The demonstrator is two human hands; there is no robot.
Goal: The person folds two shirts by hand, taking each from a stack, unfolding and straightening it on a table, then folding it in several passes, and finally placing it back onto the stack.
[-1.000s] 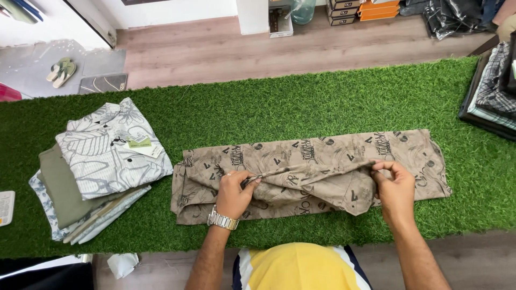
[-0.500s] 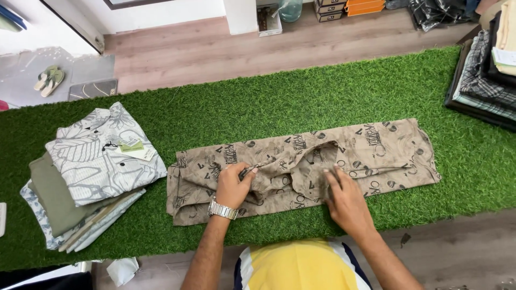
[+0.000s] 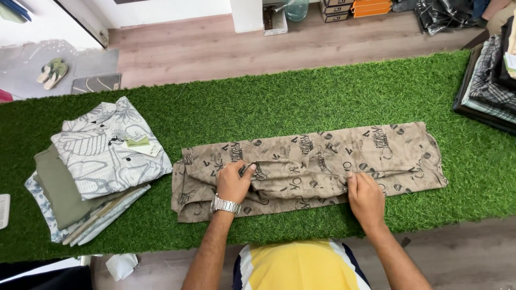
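Note:
A tan printed shirt (image 3: 322,156) lies lengthwise on the green turf-covered table (image 3: 301,102), folded into a long narrow band. My left hand (image 3: 234,182), with a metal watch on its wrist, pinches a fold of the cloth near the shirt's left end. My right hand (image 3: 365,194) presses flat on the shirt's near edge, right of the middle, fingers together on the cloth.
A stack of folded shirts (image 3: 97,161), topped by a grey leaf-print one with a tag, sits at the table's left. Dark checked garments (image 3: 492,86) are piled at the right end. Beyond the table are wooden floor, sandals (image 3: 52,71) and boxes (image 3: 371,6).
My right hand let go of the pinched sleeve fold at the right, folded it over toward the middle, and now presses it flat. My left hand stayed pinching the cloth.

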